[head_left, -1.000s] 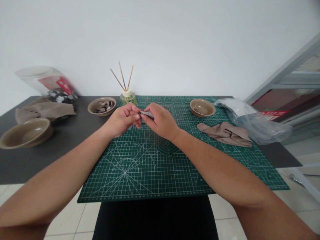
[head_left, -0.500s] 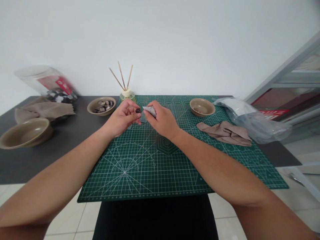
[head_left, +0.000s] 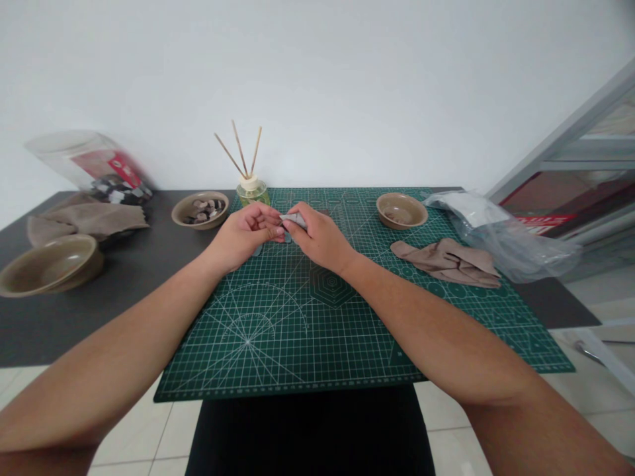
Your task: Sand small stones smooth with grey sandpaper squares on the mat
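Note:
Above the green cutting mat (head_left: 278, 311), my two hands meet fingertip to fingertip. My left hand (head_left: 251, 230) is closed in a pinch on a small dark piece, which the fingers now mostly cover. A folded grey piece of cloth (head_left: 297, 219) is gripped between the thumb and fingers of my right hand (head_left: 320, 235), its pointed tip touching the dark piece. Small blue-grey flat items peek out on the mat beneath my fingers; their kind cannot be made out.
Behind my left hand stand a reed diffuser (head_left: 253, 190) and a bowl of small dark round pieces (head_left: 200, 218). At left are a larger bowl (head_left: 54, 268), a brown cloth (head_left: 92, 221) and a plastic bag (head_left: 112, 168). A small bowl (head_left: 401, 215), crumpled cloth (head_left: 446, 262) and clear bag (head_left: 506, 235) lie right.
My right hand has brought the grey cloth left against the dark piece, covering it. A gap showed between them before. The view has shifted very slightly.

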Motion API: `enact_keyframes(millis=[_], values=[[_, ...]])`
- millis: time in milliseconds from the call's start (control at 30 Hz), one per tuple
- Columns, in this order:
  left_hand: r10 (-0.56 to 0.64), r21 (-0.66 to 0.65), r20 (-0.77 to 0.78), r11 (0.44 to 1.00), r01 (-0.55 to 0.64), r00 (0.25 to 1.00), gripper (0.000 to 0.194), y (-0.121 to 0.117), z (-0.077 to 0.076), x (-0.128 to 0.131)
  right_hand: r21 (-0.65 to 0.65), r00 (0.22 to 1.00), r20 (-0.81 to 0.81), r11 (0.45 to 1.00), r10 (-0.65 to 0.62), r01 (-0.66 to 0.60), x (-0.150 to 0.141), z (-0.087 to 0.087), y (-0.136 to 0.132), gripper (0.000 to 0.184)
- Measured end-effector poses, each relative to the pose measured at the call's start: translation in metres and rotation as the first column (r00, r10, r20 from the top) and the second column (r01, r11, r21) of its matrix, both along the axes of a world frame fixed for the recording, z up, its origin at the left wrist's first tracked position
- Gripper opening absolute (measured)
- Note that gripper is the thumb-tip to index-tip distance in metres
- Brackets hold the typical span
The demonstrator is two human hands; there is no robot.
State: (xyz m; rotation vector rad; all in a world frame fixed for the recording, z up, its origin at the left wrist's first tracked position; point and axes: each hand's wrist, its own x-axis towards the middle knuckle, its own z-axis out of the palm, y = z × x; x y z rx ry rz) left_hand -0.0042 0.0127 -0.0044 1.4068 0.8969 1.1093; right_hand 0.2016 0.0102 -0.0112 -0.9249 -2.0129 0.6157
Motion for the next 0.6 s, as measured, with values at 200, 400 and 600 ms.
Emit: enact_keyframes(millis=[200, 400, 600], values=[[0.055, -0.021, -0.038, 0.998, -0.056, 0.998, 0.038, -0.0002, 0.0002, -0.0016, -0.067, 1.000, -0.015, 0.997, 0.023, -0.024, 0.0021, -0.0005, 0.0042, 0.019], [0.048, -0.008, -0.053, 0.999, -0.049, 0.997, 0.038, 0.0011, -0.0009, -0.0017, -0.108, 0.999, -0.023, 0.994, -0.036, 0.033, -0.0011, -0.0003, 0.0024, 0.013], [0.042, -0.011, -0.062, 0.999, -0.042, 0.997, 0.038, 0.0018, 0.0001, -0.0039, -0.125, 0.998, -0.021, 0.991, -0.060, 0.057, -0.0040, -0.0005, 0.0012, 0.021]])
